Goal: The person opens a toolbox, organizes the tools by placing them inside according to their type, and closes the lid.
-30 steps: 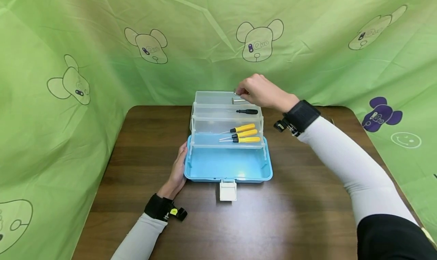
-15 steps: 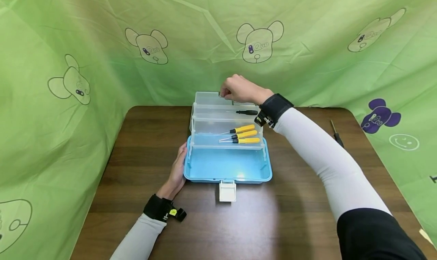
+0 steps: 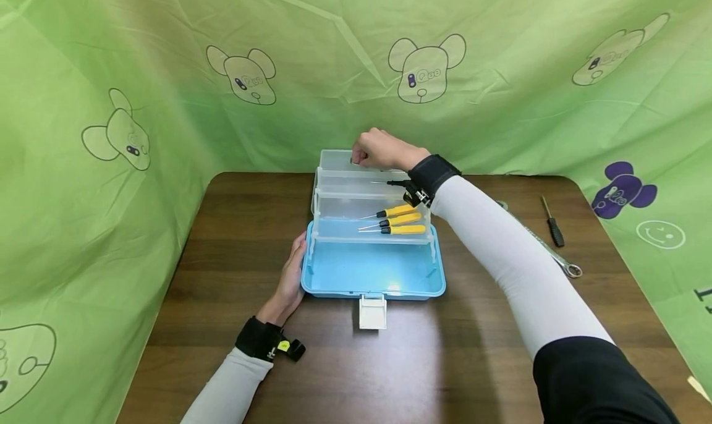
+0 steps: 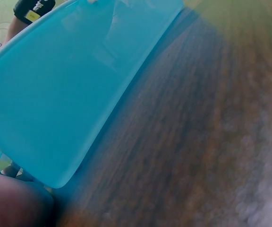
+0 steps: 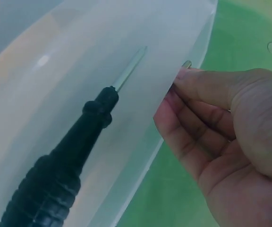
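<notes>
A light blue toolbox (image 3: 372, 272) stands opened on the table, its clear stepped trays (image 3: 340, 204) fanned out behind it. My left hand (image 3: 289, 280) rests along the box's left outer wall with fingers extended. At the rearmost tray, my right hand (image 3: 384, 150) pinches a thin metal hex key; just the hex key's tip (image 5: 187, 64) shows past the thumb in the right wrist view, the rest hidden by the fingers. A black-handled screwdriver (image 5: 70, 156) lies in the tray nearer me, partly under the right wrist. Several yellow-handled screwdrivers (image 3: 406, 229) lie in the lowest tray.
Right of the box, a ring-ended wrench (image 3: 572, 270) lies partly under the right forearm. Beside it is another black-handled screwdriver (image 3: 555, 232). The white latch (image 3: 372, 313) hangs off the box front. Green printed cloth (image 3: 311, 121) hangs around the wooden table (image 3: 222, 238).
My right hand has moved left over the rear tray with the hex key and dipped slightly. The screwdriver and wrench on the right came out from behind the forearm. My left hand stays put.
</notes>
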The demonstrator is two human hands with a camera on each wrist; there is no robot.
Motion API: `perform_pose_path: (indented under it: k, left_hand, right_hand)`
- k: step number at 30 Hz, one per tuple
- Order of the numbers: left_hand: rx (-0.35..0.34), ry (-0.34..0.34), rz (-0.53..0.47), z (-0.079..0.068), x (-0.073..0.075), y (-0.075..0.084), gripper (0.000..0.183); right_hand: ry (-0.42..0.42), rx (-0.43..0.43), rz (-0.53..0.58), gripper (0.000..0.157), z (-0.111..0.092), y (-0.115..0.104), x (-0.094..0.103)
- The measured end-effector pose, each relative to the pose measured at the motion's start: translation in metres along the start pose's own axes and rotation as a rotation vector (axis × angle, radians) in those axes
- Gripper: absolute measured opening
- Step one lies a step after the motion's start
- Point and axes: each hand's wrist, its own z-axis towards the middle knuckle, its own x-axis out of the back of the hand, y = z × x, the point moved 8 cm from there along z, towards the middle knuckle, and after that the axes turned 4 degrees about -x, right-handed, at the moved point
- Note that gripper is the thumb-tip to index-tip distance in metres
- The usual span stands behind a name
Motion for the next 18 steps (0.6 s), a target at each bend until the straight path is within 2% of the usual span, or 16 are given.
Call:
perform_pose_path:
  k: [11, 18]
  left_hand:
    - [0.0, 0.009, 0.001, 0.0007, -0.0007, 0.0001, 0.056]
    - [-0.007, 0.012, -0.012, 0.0021, -0.001, 0.0003, 0.056]
  right_hand:
    - [-0.004, -0.006, 0.018, 0.022, 0.002, 0.0027, -0.0037]
    - [0.011, -0.016, -0.022, 0.016, 0.0003, 0.0022, 0.0023]
